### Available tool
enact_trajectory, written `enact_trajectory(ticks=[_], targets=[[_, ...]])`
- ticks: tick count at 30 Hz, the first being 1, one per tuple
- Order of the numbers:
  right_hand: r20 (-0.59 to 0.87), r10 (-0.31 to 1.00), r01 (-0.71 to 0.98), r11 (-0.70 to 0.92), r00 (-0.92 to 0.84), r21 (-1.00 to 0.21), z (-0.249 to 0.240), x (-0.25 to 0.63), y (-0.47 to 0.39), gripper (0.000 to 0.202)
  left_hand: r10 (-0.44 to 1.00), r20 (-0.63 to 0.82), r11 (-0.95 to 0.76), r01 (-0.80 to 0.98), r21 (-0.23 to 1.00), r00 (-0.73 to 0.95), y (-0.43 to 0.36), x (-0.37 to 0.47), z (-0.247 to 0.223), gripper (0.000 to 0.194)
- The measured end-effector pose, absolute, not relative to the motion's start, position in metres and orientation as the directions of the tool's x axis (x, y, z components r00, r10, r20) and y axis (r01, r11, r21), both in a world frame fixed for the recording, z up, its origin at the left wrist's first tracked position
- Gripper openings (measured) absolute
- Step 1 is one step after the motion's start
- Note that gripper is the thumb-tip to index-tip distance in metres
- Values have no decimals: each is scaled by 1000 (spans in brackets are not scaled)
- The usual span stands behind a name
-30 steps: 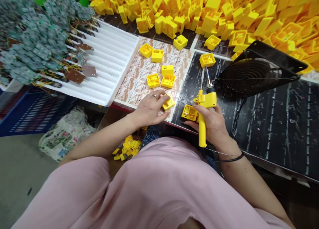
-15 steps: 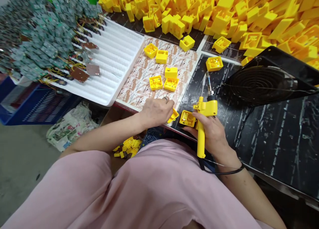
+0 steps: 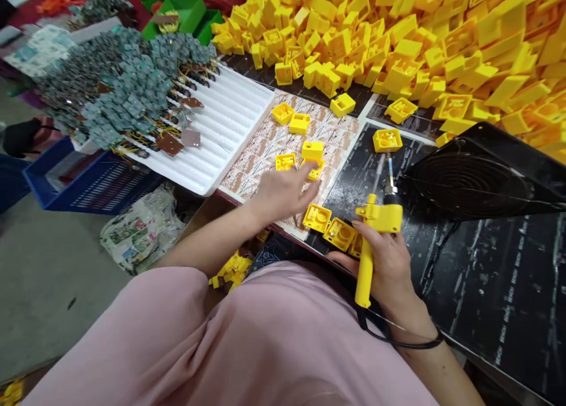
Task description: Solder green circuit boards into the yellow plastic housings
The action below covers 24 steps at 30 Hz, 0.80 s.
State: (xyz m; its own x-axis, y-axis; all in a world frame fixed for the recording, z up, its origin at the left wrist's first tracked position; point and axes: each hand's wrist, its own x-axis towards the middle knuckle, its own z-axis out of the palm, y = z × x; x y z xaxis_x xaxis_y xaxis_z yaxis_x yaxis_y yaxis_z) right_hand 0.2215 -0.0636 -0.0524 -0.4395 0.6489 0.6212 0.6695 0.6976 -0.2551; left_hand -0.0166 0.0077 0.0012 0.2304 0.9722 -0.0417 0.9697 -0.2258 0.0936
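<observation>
My right hand (image 3: 389, 258) is wrapped round the handle of a yellow soldering gun (image 3: 365, 264), whose metal tip points away from me. Beside that hand, several open yellow plastic housings (image 3: 339, 234) sit in a row along the table's front edge. My left hand (image 3: 283, 192) hovers further in with index finger and thumb apart. Its fingertips are at another open housing (image 3: 315, 171), which they partly cover; I cannot make out firm contact. Close by are a housing lying closed side up (image 3: 312, 151) and one with metal parts inside (image 3: 285, 161).
A large heap of yellow housings (image 3: 336, 29) fills the back. A black fan (image 3: 469, 170) stands on the right. To the left, a white ridged foam tray (image 3: 221, 123) carries wired circuit boards (image 3: 128, 82); a blue crate (image 3: 84, 182) is below it.
My left hand has left a housing at the front edge, which now lies in the row, and moved away from me to the loose housings. The right hand keeps the soldering gun; the view has shifted.
</observation>
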Motion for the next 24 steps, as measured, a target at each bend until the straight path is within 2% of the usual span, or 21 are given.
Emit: enact_trajectory(ticks=[2,3,5,8,11,14,17,20,22,24], targets=[[656,636,671,695,-406,-259,-53,225,-64,58,976,115,-201,972,125,187,44,-31,-2,66],[666,632,673,694,-397,-257,-55,227,-64,60,974,139,-200,968,155,179,63,-38,-5,75],[677,625,683,689,-389,-244,-58,230,-63,63,993,31,-115,966,232,110,97,-48,-13,84],[706,601,697,685,-376,-211,-63,232,-60,68,990,-135,70,954,293,-31,129,-39,-23,85],[714,590,699,687,-377,-199,-65,232,-60,71,998,-63,-10,957,289,29,137,1,-29,80],[703,618,737,646,-351,-199,-67,235,-62,69,998,47,-61,958,281,50,132,37,-20,66],[734,612,758,618,-295,-210,-70,238,-63,68,990,88,-124,966,225,106,121,22,7,56],[778,576,731,640,-253,-236,-72,238,-61,72,989,86,-127,984,121,117,110,-54,39,70],[787,563,726,647,-250,-233,-72,236,-59,74,996,87,27,998,-55,-23,105,-118,57,75],[792,558,734,641,-246,-224,-72,234,-59,73,975,111,210,964,-164,-194,101,-175,67,80]])
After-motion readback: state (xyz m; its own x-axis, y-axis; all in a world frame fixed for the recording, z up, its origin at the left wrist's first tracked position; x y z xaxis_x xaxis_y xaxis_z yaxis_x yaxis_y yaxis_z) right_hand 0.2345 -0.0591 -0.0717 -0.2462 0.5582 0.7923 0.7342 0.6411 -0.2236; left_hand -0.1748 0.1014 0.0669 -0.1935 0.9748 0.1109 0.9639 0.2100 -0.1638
